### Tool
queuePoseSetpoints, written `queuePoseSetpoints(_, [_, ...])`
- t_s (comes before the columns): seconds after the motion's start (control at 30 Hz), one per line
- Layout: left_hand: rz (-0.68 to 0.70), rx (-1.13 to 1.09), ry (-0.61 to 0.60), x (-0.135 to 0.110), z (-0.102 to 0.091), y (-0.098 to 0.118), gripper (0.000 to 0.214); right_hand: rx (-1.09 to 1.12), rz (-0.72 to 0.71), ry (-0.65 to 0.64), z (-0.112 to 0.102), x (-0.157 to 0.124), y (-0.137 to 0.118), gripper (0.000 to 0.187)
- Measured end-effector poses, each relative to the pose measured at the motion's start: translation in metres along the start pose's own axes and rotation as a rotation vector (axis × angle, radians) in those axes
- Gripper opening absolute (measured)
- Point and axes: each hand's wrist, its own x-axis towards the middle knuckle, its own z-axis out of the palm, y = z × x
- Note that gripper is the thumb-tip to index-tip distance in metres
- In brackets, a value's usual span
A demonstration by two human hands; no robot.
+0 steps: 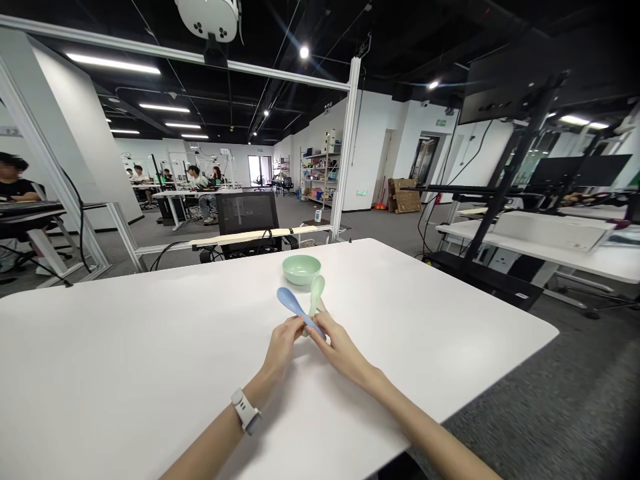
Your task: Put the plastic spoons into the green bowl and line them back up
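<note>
"Where are the spoons right now?"

"Up in the person's hands, over the table (150, 347). The blue spoon (289, 299) and the green spoon (317, 289) make an X, bowls pointing away, with the blue handle seeming to pass in front."

"And the grip?"

"The right hand (336, 339) is closed on the blue handle, thumb along it. The left hand (281, 341) is drawn into a narrow pinch by the crossing, most likely on the green handle; the fingertips overlap too much for me to be certain."

"So which step is this?"

"Handling the pair together, I'd judge. The next move calls for a firm hold on both handles and a light touch at the crossing, so neither spoon twists loose."

"What's closest to them?"

"The green bowl (295, 277), upright just beyond the spoon tips. A forward push could knock it."

"Room around that?"

"Plenty to the left, where the white tabletop runs broad. On the right it's decent, though that edge slants off toward the floor. The far edge lies not far behind the bowl, so forward is the tight direction. Past it stand a black chair (247, 212) and a metal frame (346, 150), both off the table."
</note>
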Motion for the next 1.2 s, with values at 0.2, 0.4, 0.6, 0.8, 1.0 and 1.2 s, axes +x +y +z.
queuePoseSetpoints(0.2, [-0.066, -0.016, 0.108, -0.002, -0.001, -0.007, 0.049, 0.204, 0.207, -0.216, -0.016, 0.012, 0.007, 0.059])
queuePoseSetpoints(0.4, [-0.102, 0.019, 0.024, -0.005, 0.007, -0.01, 0.058, 0.531, 0.338, -0.096, -0.018, 0.029, 0.016, 0.063])
queuePoseSetpoints(0.6, [0.045, 0.485, 0.141, 0.01, -0.013, -0.021, 0.057, 0.492, 0.384, 0.157, -0.058, 0.06, 0.05, 0.047])
queuePoseSetpoints(0.8, [0.056, 0.813, 0.25, 0.023, -0.043, -0.039, 0.044, -0.31, 0.53, 0.333, -0.116, 0.067, 0.104, 0.02])
queuePoseSetpoints(1.0, [0.108, 1.111, 0.236, 0.015, -0.051, -0.037, 0.043, -0.774, 0.593, 0.169, -0.118, 0.053, 0.137, 0.026])
queuePoseSetpoints(1.2, [0.274, 1.391, 0.221, 0.013, -0.058, -0.03, 0.036, -0.947, 0.691, 0.106, -0.111, 0.05, 0.136, 0.037])
